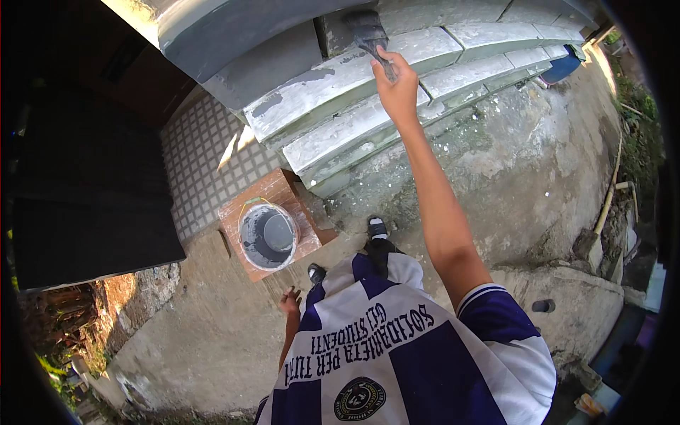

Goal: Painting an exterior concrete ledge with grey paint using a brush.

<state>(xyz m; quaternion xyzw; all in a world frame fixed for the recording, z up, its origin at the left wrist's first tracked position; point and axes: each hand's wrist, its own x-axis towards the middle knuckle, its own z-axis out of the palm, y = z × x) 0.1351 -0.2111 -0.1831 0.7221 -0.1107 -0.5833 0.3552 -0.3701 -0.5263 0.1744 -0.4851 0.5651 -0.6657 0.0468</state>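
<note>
My right hand (398,85) is stretched far forward and wrapped round the handle of a wide flat paintbrush (367,30). The bristles are dark with grey paint and lie against the grey wall, just above the upper ledge (354,74). That ledge is pale, with patches of grey along its left part. Low at my left side hangs my left hand (289,301), holding nothing, its fingers apart. Near it a bucket (270,268) with a yellow handle contains grey paint (278,232); its inner wall is smeared grey.
Under the bucket is a paint-spotted wooden stool (273,185). A second stepped ledge (347,142) juts out below the upper one. Checkered tiles (202,170) lie to the left, rough concrete (510,191) to the right. A blue container (563,67) stands by the ledge's far right end.
</note>
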